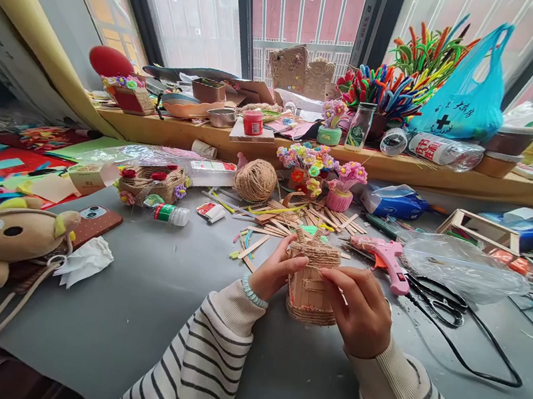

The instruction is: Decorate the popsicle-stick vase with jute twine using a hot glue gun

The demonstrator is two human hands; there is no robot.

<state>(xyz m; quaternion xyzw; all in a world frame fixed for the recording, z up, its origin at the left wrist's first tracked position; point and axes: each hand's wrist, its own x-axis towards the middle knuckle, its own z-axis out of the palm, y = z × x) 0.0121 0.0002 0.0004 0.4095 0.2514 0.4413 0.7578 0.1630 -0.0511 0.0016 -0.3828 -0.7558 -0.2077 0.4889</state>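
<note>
Box [305, 293], long axis upright, lay between left hand [280, 272], clamped on it, and right hand [364, 309], touching, pinch unclear.

Craft piece [315, 295] is between left hand [278, 272] and right hand [364, 313]. Behind it on the surface [141, 314]: sticks [288, 220], then twine ball [255, 181], left. Right: glue gun [388, 259], scissors [436, 297]. Far left: plush bear [6, 246].

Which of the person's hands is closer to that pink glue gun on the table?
The right. The right hand is just in front of the pink glue gun; the left hand is farther off to its left, holding the twine-trimmed piece.
</note>
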